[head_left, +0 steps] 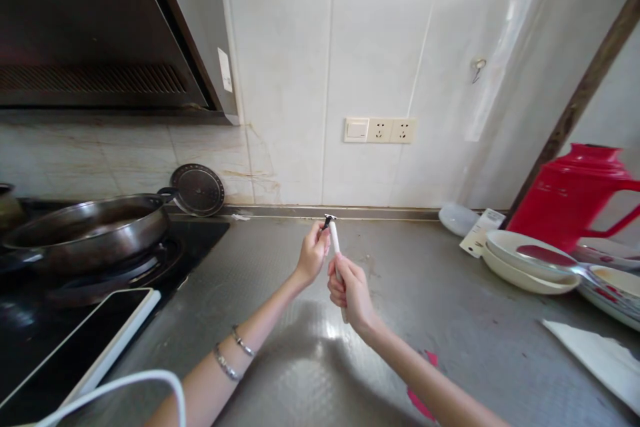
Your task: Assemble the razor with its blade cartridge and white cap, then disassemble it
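My right hand (353, 290) is closed around the white handle (335, 240) of a slim tool, held nearly upright over the metal counter (280, 360). Beside the tool's top end, my left hand (313, 253) pinches a small black piece (327, 221) with its fingertips. A thin silvery edge shows at the top, where the black piece and the handle meet. Whether the two are joined, and the tool's exact kind, I cannot tell. Both hands are close together, in the middle of the view.
A steel pan (90, 230) sits on the black stove (200, 240) at left, near a white-edged phone (95, 347) with a white cable (150, 375). At right stand a red jug (575, 197), stacked bowls (525, 277) and white paper (595, 353). Sockets (391, 131) are on the wall.
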`<state>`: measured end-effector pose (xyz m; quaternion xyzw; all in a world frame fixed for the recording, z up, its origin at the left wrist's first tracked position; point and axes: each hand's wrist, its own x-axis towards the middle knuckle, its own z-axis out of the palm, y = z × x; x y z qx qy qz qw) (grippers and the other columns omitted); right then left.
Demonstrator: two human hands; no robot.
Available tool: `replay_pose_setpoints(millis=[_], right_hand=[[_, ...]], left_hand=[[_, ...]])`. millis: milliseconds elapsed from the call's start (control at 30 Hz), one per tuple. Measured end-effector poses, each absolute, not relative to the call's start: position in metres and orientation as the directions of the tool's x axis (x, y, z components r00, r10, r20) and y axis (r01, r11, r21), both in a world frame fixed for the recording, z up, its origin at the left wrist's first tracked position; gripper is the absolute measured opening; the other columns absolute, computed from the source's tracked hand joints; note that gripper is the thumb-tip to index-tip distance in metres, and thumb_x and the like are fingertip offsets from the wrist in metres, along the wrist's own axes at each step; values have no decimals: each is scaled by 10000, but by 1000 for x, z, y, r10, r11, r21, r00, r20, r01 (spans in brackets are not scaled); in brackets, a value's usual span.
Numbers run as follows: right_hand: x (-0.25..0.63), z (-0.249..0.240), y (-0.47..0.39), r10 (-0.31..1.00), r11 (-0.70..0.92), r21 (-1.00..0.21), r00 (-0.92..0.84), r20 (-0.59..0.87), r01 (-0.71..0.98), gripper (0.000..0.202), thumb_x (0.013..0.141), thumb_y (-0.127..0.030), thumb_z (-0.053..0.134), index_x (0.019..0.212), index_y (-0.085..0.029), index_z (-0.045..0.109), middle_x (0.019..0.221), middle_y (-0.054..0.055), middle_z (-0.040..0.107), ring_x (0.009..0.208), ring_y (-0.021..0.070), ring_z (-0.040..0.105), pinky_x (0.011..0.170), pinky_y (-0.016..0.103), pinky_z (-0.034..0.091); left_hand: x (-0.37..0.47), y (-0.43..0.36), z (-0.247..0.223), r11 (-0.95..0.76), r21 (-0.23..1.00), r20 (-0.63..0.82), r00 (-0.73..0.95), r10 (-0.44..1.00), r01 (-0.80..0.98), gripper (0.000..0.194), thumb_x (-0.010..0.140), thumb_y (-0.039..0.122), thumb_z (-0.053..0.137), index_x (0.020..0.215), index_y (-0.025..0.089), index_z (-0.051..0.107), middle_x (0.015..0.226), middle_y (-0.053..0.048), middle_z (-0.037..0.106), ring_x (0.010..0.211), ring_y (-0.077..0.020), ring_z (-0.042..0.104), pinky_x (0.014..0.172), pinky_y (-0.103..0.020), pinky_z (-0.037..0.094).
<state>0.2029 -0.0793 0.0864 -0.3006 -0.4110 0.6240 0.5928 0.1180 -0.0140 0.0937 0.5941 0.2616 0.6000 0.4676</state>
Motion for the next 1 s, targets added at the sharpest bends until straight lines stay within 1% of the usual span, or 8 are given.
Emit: replay_pose_setpoints(millis=[133, 333, 500, 667, 733, 867, 1000], right_hand=[[205, 92, -77, 985, 106, -846, -61, 161, -522, 408, 718, -568, 577, 653, -187, 447, 404, -121, 237, 331, 13, 127, 302, 132, 97], [204, 87, -83, 984, 47, -886, -133, 121, -461, 416, 720, -566, 579, 639, -180, 448, 407, -119, 242, 334, 9, 119, 305, 134, 90], [209, 93, -79, 983, 104, -853, -75, 165, -512, 401, 723, -563, 577, 663, -186, 454, 410, -120, 245, 330, 13, 127, 302, 132, 96], [209, 88, -82, 983, 11, -883, -157, 95, -469, 413, 715, -570, 579, 645, -182, 453, 404, -118, 255, 327, 10, 123, 296, 132, 97], [210, 88, -83, 982, 15, -879, -158, 102, -477, 407, 718, -562, 581, 646, -180, 458, 408, -117, 257, 330, 9, 126, 297, 132, 99], [212, 94, -80, 984, 83, -841, -88, 153, -534, 389, 728, -548, 580, 663, -183, 464, 407, -119, 250, 332, 12, 125, 299, 130, 94], [207, 86, -83, 985, 22, -872, -141, 104, -488, 411, 715, -564, 583, 643, -180, 455, 399, -119, 262, 325, 7, 125, 297, 130, 98]], left_hand=[[116, -13, 93, -463, 865, 491, 131, 862, -196, 324, 804, 500, 487, 793, 181, 431, 482, 100, 331, 366, -36, 278, 372, -168, 234], [114, -10, 90, -496, 856, 513, 113, 851, -144, 284, 825, 468, 467, 841, 184, 450, 501, 96, 330, 381, -42, 280, 390, -173, 248], [115, -9, 88, -488, 864, 502, 123, 856, -127, 296, 830, 479, 458, 812, 184, 436, 494, 92, 342, 387, -47, 291, 402, -175, 261], [115, -9, 88, -480, 862, 500, 120, 858, -166, 293, 819, 480, 472, 810, 190, 437, 489, 98, 314, 380, -46, 265, 393, -176, 238], [115, -9, 89, -479, 861, 501, 124, 857, -172, 287, 819, 478, 473, 816, 193, 438, 488, 99, 309, 379, -47, 262, 392, -176, 238], [116, -10, 88, -483, 866, 498, 126, 858, -132, 290, 823, 475, 469, 800, 187, 437, 497, 91, 340, 392, -49, 287, 403, -177, 249], [117, -10, 87, -483, 865, 498, 117, 859, -134, 278, 825, 462, 470, 801, 185, 448, 506, 88, 330, 402, -51, 281, 410, -181, 249]])
